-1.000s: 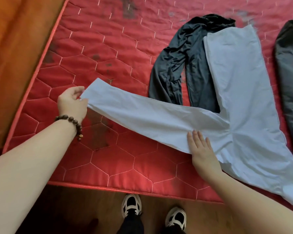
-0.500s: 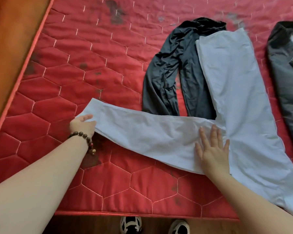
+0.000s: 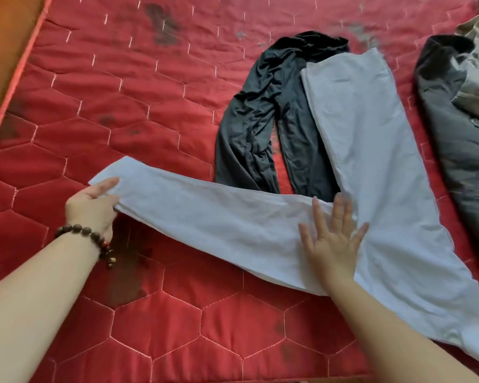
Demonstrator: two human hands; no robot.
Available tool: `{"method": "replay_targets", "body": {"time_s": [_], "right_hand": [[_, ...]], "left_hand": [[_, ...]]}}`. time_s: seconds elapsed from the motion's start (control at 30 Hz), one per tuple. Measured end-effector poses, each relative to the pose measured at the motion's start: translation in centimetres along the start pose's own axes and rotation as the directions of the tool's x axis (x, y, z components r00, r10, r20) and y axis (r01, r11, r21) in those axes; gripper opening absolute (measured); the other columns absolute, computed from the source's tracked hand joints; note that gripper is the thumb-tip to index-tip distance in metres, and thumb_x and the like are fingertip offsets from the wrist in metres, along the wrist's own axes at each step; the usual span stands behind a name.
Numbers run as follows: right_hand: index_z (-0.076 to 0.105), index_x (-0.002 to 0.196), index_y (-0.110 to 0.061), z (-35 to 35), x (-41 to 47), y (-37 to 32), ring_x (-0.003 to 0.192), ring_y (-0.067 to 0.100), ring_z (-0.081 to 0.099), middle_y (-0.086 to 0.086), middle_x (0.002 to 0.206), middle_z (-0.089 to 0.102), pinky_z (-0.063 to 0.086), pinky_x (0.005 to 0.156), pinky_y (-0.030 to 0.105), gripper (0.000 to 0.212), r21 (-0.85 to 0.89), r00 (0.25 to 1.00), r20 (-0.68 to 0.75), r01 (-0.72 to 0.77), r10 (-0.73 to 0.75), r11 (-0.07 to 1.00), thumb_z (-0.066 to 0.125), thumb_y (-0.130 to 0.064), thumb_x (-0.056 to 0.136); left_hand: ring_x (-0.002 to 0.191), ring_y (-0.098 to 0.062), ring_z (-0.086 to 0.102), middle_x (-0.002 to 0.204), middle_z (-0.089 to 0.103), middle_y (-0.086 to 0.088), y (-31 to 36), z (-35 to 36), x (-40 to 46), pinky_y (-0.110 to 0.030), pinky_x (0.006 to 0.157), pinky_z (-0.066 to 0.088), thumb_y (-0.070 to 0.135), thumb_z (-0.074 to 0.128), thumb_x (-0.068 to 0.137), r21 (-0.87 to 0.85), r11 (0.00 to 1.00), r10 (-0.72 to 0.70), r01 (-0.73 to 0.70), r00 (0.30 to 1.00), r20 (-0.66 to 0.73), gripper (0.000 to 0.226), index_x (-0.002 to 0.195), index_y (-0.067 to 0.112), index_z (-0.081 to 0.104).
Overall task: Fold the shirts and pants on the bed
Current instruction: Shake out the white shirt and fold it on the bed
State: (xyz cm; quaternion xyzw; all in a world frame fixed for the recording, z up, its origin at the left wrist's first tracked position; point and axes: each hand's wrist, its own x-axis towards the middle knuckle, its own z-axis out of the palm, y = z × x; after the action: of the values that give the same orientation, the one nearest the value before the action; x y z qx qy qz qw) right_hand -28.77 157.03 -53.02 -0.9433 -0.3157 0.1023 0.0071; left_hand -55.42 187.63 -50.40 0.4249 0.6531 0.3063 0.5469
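Bare forearms; brown bead bracelet (image 3: 86, 235) on left wrist; ring (image 3: 337, 217) on right hand (image 3: 333, 244)

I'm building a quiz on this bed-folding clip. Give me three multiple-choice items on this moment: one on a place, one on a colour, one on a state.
1. Where does the black garment lie?
A. Partly under the white pants
B. On the floor
C. In the left hand

2. What colour is the mattress?
A. Blue
B. Red
C. Green

3. What is the right hand doing?
A. Hanging idle
B. Gripping a bead bracelet
C. Pressing flat on the pants

Answers:
1 A, the far white leg overlaps its edge.
2 B, the quilted cover is red.
3 C, its spread, straight fingers rest on the cloth where the legs meet, while the left hand grips the cuff.
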Motion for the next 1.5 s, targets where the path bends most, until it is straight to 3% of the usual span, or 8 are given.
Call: {"method": "replay_targets", "body": {"time_s": [0.13, 0.3, 0.43, 0.7, 0.8, 1.0, 1.33, 1.5], "right_hand": [[-0.008, 0.15, -0.041, 0.9, 1.0, -1.0, 0.144, 0.019, -0.024, 0.003, 0.159, -0.021, -0.012, 0.112, 0.061, 0.069, -0.001, 0.985, 0.087, -0.152, 0.151, 0.988, 0.01, -0.067, 0.089], [0.009, 0.151, -0.038, 1.6, -0.3, -3.8, 0.148, 0.021, -0.01, 0.002, 0.162, -0.002, -0.012, 0.113, 0.059, 0.066, -0.086, 0.928, 0.068, 0.371, -0.366, 0.925, 0.01, -0.066, 0.091], [-0.003, 0.152, -0.034, 2.3, -0.5, -6.0, 0.145, 0.023, -0.022, 0.005, 0.159, -0.02, -0.012, 0.111, 0.061, 0.068, -0.041, 0.998, 0.047, -0.041, 0.043, 0.998, 0.003, -0.063, 0.091], [-0.008, 0.15, -0.034, 4.9, -2.7, -21.0, 0.143, 0.027, -0.027, 0.008, 0.158, -0.02, -0.021, 0.108, 0.062, 0.065, 0.062, 0.944, 0.076, 0.318, -0.323, 0.946, 0.002, -0.061, 0.092], [-0.009, 0.15, -0.034, 5.5, -2.6, -25.6, 0.143, 0.027, -0.029, 0.006, 0.159, -0.018, -0.02, 0.109, 0.062, 0.063, 0.09, 0.897, 0.069, 0.431, -0.437, 0.898, 0.004, -0.059, 0.094], [0.003, 0.153, -0.026, 5.5, -1.7, -31.2, 0.148, 0.022, -0.011, 0.003, 0.162, -0.005, -0.014, 0.115, 0.055, 0.066, 0.155, 0.683, 0.078, 0.711, -0.726, 0.686, 0.022, -0.056, 0.098], [0.03, 0.148, -0.016, 4.9, -0.8, -31.5, 0.148, 0.022, 0.013, 0.004, 0.158, 0.024, -0.001, 0.118, 0.047, 0.046, 0.269, 0.703, -0.04, 0.692, -0.71, 0.67, 0.034, -0.018, 0.103], [0.061, 0.126, -0.009, 4.7, -1.7, -30.6, 0.131, 0.029, 0.048, 0.007, 0.137, 0.056, 0.031, 0.11, 0.056, 0.032, 0.237, 0.638, -0.207, 0.768, -0.742, 0.595, 0.055, -0.016, 0.095]], "left_hand": [[0.066, -0.004, 0.052, 0.091, 0.065, 0.0, 0.3, -0.1, 0.3, -0.008, 0.049, 0.041, -0.008, 0.055, 0.086, 0.003, 1.0, -0.029, 0.029, 0.999, 0.025, 0.041, 0.117, 0.015, 0.067], [0.073, 0.002, 0.065, 0.094, 0.067, 0.007, 1.3, 0.6, -0.4, -0.009, 0.06, 0.048, -0.01, 0.053, 0.087, -0.071, 0.995, -0.068, 0.069, 0.997, 0.02, 0.041, 0.115, 0.017, 0.067], [0.082, -0.004, 0.063, 0.099, 0.067, 0.004, 1.5, 0.3, -0.7, -0.016, 0.073, 0.05, -0.01, 0.053, 0.087, -0.111, 0.99, -0.087, 0.089, 0.996, 0.023, 0.043, 0.117, 0.018, 0.067], [0.076, -0.01, 0.057, 0.089, 0.06, -0.003, 0.3, -1.2, -0.2, -0.026, 0.083, 0.05, -0.009, 0.051, 0.087, -0.152, 0.98, -0.124, 0.128, 0.992, 0.037, 0.047, 0.121, 0.02, 0.064], [0.107, -0.024, 0.063, 0.116, 0.064, -0.008, 0.1, -1.9, 0.0, -0.043, 0.096, 0.048, -0.002, 0.049, 0.086, -0.322, 0.922, -0.202, 0.214, 0.977, 0.071, 0.04, 0.115, 0.02, 0.064], [0.104, -0.027, 0.062, 0.116, 0.062, -0.005, 0.0, -3.7, 0.7, -0.041, 0.078, 0.051, 0.027, 0.045, 0.094, -0.514, 0.793, -0.292, 0.329, 0.944, 0.153, 0.017, 0.104, 0.021, 0.058], [0.105, -0.032, 0.061, 0.115, 0.061, -0.016, 0.1, -5.2, 0.7, -0.051, 0.091, 0.047, 0.043, 0.032, 0.1, -0.564, 0.705, -0.337, 0.43, 0.903, 0.267, 0.046, 0.125, 0.01, 0.052], [0.111, -0.033, 0.059, 0.12, 0.06, -0.017, -0.3, -5.5, 0.9, -0.052, 0.097, 0.045, 0.047, 0.035, 0.098, -0.586, 0.669, -0.361, 0.456, 0.89, 0.28, 0.053, 0.124, 0.004, 0.05]]}}
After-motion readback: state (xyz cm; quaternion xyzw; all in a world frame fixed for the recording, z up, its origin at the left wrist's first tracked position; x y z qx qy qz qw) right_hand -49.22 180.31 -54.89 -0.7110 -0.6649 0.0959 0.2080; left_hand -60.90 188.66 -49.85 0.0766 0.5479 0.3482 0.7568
